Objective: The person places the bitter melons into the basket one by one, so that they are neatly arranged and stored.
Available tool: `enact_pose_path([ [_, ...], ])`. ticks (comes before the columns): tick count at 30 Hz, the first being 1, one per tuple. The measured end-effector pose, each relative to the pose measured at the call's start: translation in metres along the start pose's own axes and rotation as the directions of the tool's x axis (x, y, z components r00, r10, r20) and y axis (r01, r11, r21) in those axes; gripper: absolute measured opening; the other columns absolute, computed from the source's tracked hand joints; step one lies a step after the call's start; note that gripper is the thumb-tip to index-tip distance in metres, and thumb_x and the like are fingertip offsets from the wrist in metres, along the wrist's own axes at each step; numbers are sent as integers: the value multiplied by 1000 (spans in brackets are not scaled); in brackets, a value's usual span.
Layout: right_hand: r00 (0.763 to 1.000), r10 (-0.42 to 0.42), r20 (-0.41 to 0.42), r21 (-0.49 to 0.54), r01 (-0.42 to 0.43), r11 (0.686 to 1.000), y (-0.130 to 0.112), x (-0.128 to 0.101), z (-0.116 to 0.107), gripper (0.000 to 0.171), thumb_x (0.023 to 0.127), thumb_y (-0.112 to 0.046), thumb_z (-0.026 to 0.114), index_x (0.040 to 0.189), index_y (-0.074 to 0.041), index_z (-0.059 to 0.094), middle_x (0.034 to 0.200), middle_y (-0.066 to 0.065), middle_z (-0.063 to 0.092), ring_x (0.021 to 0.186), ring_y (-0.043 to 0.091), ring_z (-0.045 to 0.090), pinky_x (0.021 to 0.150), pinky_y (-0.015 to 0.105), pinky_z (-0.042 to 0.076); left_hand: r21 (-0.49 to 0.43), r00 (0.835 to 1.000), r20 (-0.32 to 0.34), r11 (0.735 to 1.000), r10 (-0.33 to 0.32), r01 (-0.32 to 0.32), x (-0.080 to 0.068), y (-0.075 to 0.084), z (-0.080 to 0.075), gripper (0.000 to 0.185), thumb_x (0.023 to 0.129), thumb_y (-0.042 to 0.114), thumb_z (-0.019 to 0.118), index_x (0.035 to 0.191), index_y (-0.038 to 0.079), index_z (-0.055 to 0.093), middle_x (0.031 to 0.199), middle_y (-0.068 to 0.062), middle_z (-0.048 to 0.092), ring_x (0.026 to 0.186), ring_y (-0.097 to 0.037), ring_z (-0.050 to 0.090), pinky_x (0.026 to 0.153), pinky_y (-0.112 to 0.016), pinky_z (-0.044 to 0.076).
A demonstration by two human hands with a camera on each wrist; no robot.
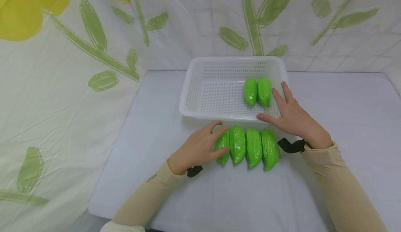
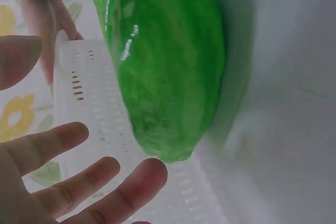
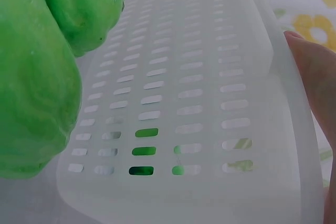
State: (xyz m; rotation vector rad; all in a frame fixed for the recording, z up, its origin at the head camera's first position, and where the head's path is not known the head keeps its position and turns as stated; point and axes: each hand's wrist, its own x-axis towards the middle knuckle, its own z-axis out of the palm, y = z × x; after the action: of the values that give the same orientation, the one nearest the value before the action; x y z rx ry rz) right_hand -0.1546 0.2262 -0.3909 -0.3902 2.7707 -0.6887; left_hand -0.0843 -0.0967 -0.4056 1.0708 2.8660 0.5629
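Several green bitter gourds lie side by side on the white table in front of a white slotted basket [image 1: 200, 85]. My left hand [image 1: 220, 138] cups the leftmost gourd [image 1: 223, 147], thumb below it and fingers over its far end. In the left wrist view that gourd [image 2: 163, 66] fills the frame and my fingers [image 2: 105, 174] are spread beside it, not clamped. My right hand [image 1: 272, 106] lies flat with spread fingers on the basket's front right rim, the thumb along the front edge. Two more gourds [image 1: 257, 91] lie inside the basket at its right.
The basket wall [image 3: 199, 103] stands just beyond the row's right-hand gourds [image 3: 31, 77], with my right thumb [image 3: 315, 72] against its rim. A flower-printed cloth [image 1: 78, 68] hangs behind and to the left. Bare table [image 1: 344, 113] extends to the right and front.
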Motion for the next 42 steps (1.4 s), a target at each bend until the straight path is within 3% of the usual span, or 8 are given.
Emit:
enact_pose_path([
  [8,1000,1,2,2,-1,1000,-2,-1,0,115,95,-71,58,167,-5,-3,170,11,-30,152,62,13,115,77,23,15,998,30,999,-48,48,1,-6,11,68,99,49,67,154,12,49,155,-16,44,116,-31,67,86,-43,60],
  [15,1000,3,3,1,-3,1000,-2,-1,0,115,94,-72,58,167,-6,-3,170,9,-31,152,61,12,115,77,24,3,998,30,999,-52,52,4,-11,20,72,98,50,68,155,9,48,154,-16,43,122,-34,64,89,-45,61],
  [26,1000,-6,-9,-5,6,1000,-1,-1,0,115,95,-71,59,167,-5,-2,170,11,-30,151,63,14,115,77,25,-57,989,110,993,-99,106,8,-12,25,72,101,49,64,159,11,42,159,-17,36,129,-35,61,96,-46,59],
  [33,1000,0,-6,4,0,1000,-1,-1,0,115,95,-70,59,167,-5,-2,170,11,-30,152,61,13,115,77,24,-123,990,114,987,-85,99,9,-13,30,70,102,42,65,159,8,41,159,-20,35,126,-34,61,105,-46,54],
  [42,1000,-3,-12,0,3,1000,-1,0,0,114,95,-70,59,167,-4,0,170,11,-30,152,62,13,115,77,23,-182,990,107,977,-96,114,9,-14,33,68,102,36,64,159,7,40,158,-19,35,110,-30,65,96,-43,57],
])
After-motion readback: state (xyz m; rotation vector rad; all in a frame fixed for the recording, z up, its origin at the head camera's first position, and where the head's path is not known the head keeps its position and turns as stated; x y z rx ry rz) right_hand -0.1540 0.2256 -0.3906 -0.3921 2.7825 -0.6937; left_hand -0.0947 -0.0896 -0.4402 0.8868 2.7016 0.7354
